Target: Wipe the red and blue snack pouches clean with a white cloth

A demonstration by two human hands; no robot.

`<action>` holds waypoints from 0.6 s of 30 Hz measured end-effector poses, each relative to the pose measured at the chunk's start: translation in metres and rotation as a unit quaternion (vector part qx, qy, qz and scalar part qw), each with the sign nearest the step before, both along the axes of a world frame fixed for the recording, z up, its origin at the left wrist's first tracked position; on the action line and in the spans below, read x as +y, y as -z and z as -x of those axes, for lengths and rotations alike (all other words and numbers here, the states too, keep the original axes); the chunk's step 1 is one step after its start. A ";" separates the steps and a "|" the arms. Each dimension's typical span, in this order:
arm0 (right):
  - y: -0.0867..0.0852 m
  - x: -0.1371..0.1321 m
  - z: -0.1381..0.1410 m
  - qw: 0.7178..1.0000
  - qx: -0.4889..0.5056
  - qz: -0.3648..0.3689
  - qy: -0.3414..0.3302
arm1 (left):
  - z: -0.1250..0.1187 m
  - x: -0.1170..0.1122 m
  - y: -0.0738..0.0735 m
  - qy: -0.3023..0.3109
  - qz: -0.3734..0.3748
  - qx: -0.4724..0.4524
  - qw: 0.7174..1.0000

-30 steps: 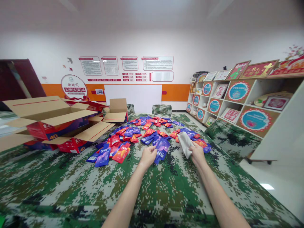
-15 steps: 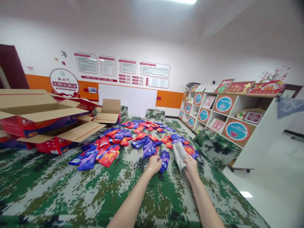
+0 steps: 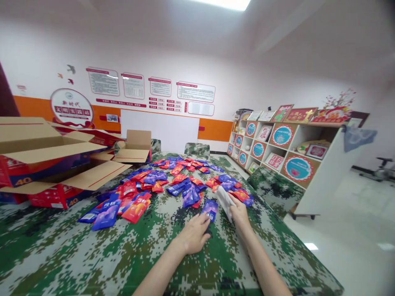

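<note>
- The left hand (image 3: pixel 194 236) lies low over the camouflage-patterned worktop (image 3: pixel 117 259), thumb and fingers apart, fingertips at the near edge of a flat blue-purple printed pouch (image 3: pixel 210 209).
- The right hand (image 3: pixel 237 210) has its fingers clamped on a folded grey-white cloth (image 3: pixel 224 200), just right of that pouch.
- Loose heaps of glossy red and blue pouches (image 3: pixel 135 207) lie beyond both hands.
- Open red-and-blue cardboard boxes (image 3: pixel 49 158) stand at left.
</note>
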State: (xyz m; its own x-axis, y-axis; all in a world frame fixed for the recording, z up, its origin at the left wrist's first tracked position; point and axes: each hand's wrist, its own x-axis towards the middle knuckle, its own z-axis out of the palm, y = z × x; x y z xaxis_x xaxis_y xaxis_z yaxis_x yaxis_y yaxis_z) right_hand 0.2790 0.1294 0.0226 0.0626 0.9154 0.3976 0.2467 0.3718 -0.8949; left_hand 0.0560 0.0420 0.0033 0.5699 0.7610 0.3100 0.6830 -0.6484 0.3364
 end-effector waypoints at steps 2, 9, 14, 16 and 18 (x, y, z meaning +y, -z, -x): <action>-0.002 -0.008 0.012 0.991 -0.109 -0.064 -0.041 | 0.003 -0.003 0.003 0.007 0.018 0.010 1.000; 0.016 -0.054 0.043 0.904 -0.375 -0.128 -0.161 | 0.004 -0.006 -0.001 0.002 0.011 0.006 1.000; 0.028 -0.044 0.039 0.892 -0.405 -0.116 -0.166 | 0.003 -0.006 -0.002 0.003 0.002 0.001 1.000; 0.032 -0.029 0.036 0.890 -0.410 -0.106 -0.172 | 0.003 -0.005 0.000 0.005 -0.001 0.009 1.000; 0.032 -0.012 0.035 0.888 -0.420 -0.095 -0.165 | 0.003 -0.002 0.002 0.006 0.000 0.024 1.000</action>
State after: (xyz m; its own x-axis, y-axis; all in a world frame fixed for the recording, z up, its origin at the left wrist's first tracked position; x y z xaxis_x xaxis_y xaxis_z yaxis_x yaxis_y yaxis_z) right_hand 0.2440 0.1176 -0.0093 -0.5870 0.7407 0.3268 0.6469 0.6719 -0.3608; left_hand 0.0533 0.0397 0.0010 0.5936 0.7534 0.2828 0.6897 -0.6573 0.3036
